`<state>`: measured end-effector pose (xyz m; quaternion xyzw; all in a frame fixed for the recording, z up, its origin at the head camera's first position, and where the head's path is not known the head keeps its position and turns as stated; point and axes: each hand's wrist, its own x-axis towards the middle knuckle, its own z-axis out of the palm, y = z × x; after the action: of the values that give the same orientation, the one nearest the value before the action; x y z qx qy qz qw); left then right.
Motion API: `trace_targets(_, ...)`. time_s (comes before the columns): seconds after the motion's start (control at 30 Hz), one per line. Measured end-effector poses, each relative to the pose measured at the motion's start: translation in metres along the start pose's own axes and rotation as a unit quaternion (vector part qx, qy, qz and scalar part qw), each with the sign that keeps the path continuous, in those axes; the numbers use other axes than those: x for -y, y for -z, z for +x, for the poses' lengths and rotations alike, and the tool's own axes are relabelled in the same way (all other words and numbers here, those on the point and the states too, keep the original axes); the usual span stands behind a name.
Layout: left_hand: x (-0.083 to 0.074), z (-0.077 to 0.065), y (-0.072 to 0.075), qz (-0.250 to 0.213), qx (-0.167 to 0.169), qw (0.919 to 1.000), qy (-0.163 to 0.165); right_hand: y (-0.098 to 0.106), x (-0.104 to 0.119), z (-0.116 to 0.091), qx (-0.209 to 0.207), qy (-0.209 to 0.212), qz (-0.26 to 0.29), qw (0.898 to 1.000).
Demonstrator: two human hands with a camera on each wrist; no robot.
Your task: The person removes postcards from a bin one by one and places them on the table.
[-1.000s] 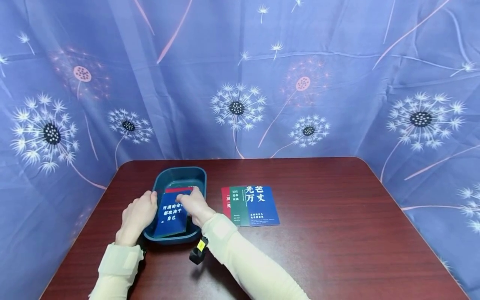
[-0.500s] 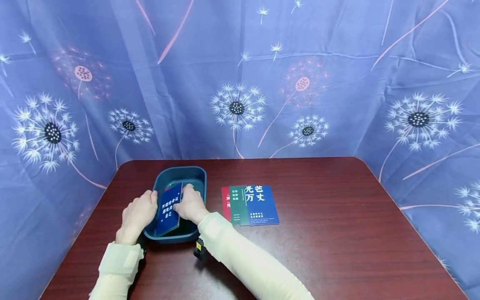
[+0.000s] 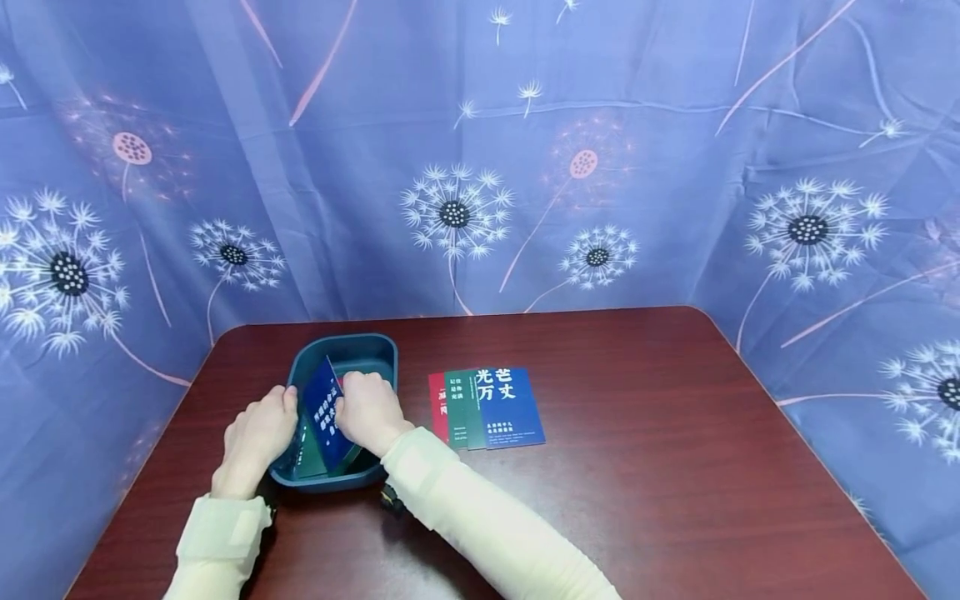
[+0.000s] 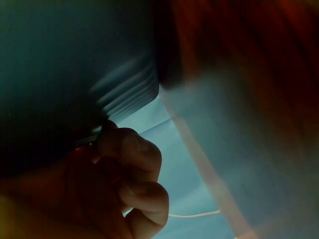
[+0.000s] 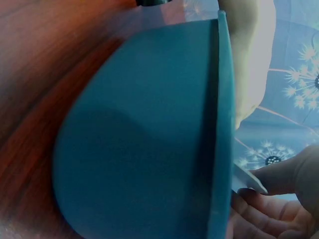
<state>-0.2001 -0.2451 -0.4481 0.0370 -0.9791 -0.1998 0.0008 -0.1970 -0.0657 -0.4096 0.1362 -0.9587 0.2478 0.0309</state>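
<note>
The right hand pinches a blue card by its edge, tilted up inside the box, which the left hand grips. The card looks light, stiff, perhaps slippery; its edges seem the best hold.

The bench looked like polished wood, grained and glossy, with a bright sheen towards its near edge. By the far left corner, the tub seemed smooth, semi-matt plastic and the tilted card in it stiff, smooth paper; beyond the far edge hung a creased cloth curtain.
</note>
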Motion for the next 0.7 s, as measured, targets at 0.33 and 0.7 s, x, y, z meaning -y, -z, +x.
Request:
trace_targets(0.33,0.000,-0.001,-0.001,-0.001,0.000,1.0000,-0.003,0.007,-0.006,-0.004,-0.016,0.000,0.005,1.000)
trace_targets(0.7,0.001,-0.003,0.001,0.000,-0.003,1.0000,0.000,0.029,-0.014,-0.007,-0.002,-0.019,0.081,0.997)
